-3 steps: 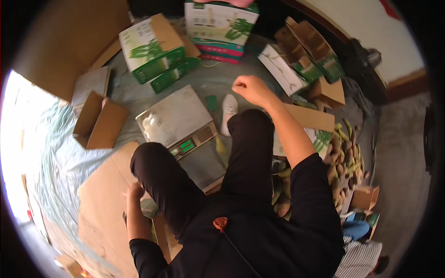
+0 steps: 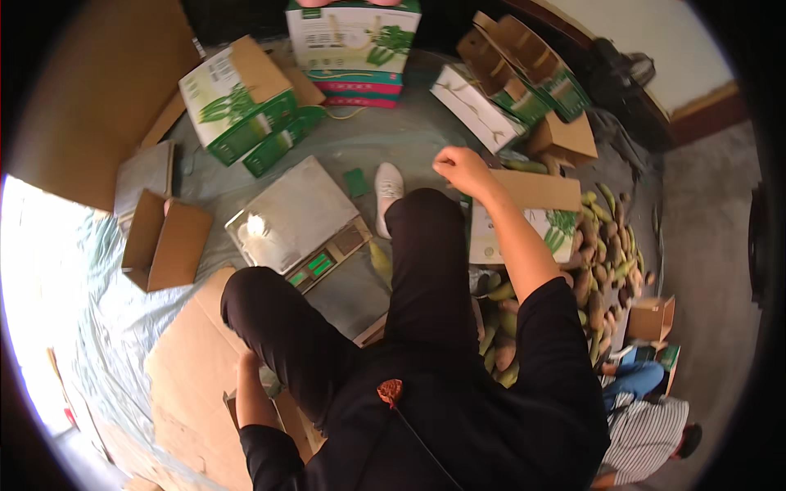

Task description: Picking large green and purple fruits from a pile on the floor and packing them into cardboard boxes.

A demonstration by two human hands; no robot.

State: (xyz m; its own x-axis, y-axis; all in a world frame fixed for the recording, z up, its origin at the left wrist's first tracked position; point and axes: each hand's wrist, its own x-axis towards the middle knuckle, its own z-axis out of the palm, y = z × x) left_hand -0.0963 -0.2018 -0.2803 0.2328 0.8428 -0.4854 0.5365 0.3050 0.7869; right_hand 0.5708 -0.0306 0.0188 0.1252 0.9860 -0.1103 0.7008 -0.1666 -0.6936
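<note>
My right hand (image 2: 462,169) hangs in the air with its fingers curled closed; nothing shows in it. Just beyond it, to the right, is a white and green carton (image 2: 499,240) with a raised brown flap (image 2: 540,190), under my forearm. My left hand (image 2: 248,360) is low beside my left knee, its fingers hidden behind the leg. Near it are a flat brown cardboard sheet (image 2: 192,360) and an open box (image 2: 292,417). Between my feet and the boxes stands a platform scale (image 2: 299,213) with a bare metal plate and a lit green display (image 2: 319,263).
Many brown and green root vegetables (image 2: 602,262) lie heaped at the right. Printed cartons (image 2: 237,102) stand at the far left, with an open brown box (image 2: 168,241) nearer. Someone's hands rest on a carton (image 2: 352,41) at the back. Another person in a striped top (image 2: 647,434) is at lower right.
My right hand has moved right and slightly nearer, toward the carton's flap. My left hand has dropped lower and slipped behind the knee. The whole view has shifted a little.
</note>
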